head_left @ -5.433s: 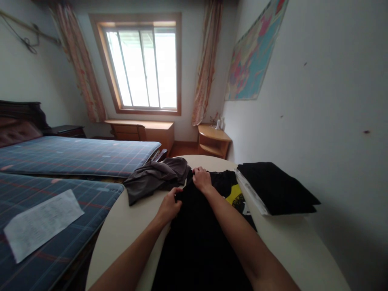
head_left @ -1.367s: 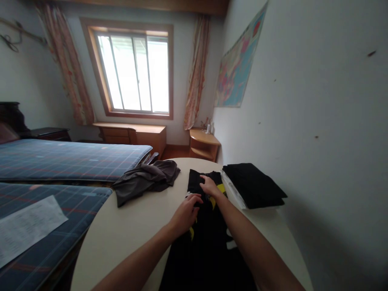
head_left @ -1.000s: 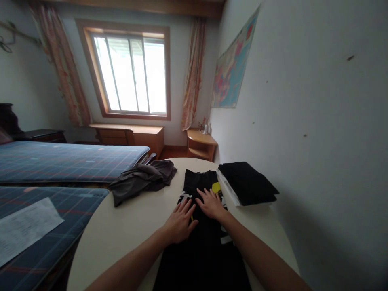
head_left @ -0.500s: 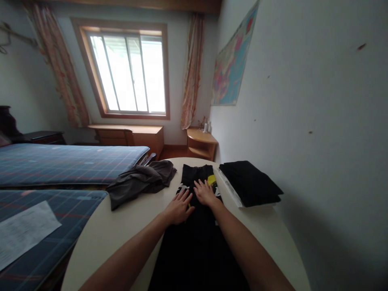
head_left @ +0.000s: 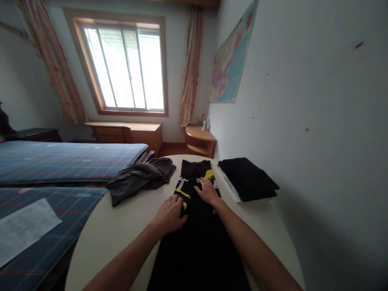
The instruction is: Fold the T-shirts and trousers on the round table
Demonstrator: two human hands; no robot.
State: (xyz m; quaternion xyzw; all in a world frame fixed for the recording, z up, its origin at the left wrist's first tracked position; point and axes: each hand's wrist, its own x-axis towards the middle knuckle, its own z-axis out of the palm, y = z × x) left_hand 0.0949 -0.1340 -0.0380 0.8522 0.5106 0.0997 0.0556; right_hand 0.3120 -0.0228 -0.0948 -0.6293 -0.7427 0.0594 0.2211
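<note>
A long black garment (head_left: 198,242) with white and yellow print lies flat on a round cream table (head_left: 118,238), stretching from its far edge towards me. My left hand (head_left: 171,213) rests on its left edge, fingers slightly bent over the cloth and thumb apart. Higher up, on the right half of the print, my right hand (head_left: 207,191) lies with fingers spread. Both hands press on the cloth from above; no part of it shows lifted. The near end of the garment runs out of view between my forearms.
A crumpled dark grey garment (head_left: 142,178) lies at the table's left edge. On the right, folded black cloth (head_left: 248,178) sits on something white (head_left: 227,182) near the wall. Beds with plaid mattresses (head_left: 72,159) stand left, one with a paper sheet (head_left: 27,228).
My left hand has slid towards me and left to the garment's edge, uncovering white and yellow print. My right hand has shifted only slightly, its fingers more bent. The view has tilted a little.
</note>
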